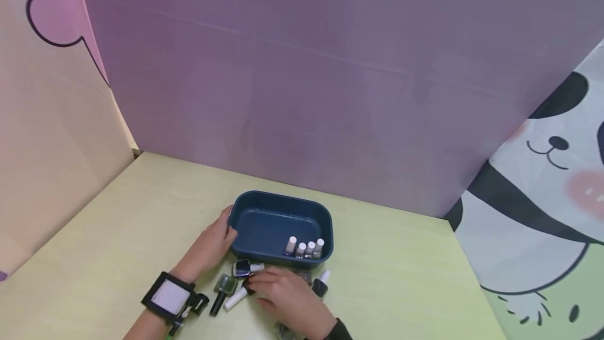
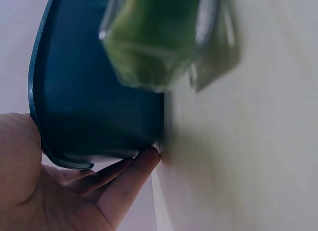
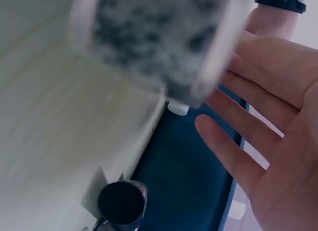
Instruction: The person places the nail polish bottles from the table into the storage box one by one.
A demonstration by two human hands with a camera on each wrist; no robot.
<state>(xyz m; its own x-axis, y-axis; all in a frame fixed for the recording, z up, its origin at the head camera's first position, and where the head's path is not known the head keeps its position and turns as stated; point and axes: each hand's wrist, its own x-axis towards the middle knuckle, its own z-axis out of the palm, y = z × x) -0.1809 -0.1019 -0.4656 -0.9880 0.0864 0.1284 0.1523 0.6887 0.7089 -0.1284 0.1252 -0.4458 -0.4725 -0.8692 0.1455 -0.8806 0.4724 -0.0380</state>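
Against the dark-blue rectangular tray (image 1: 264, 224), the left hand (image 1: 214, 235) rests straight fingers, probably for steadiness, while the right hand (image 1: 290, 293), fingers loosely spread, reaches over small black- and white-capped glass bottles (image 1: 226, 284).

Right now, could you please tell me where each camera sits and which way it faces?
Head: on the head, facing forward and down at the tub and bottles; left hand and right hand show.
Left wrist: on that wrist, facing the tub past a green bottle; the left hand shows.
Right wrist: on that wrist, facing the tub past a blurred bottle; the right hand and another wrist show.
Head and left wrist share the left hand at the tub.
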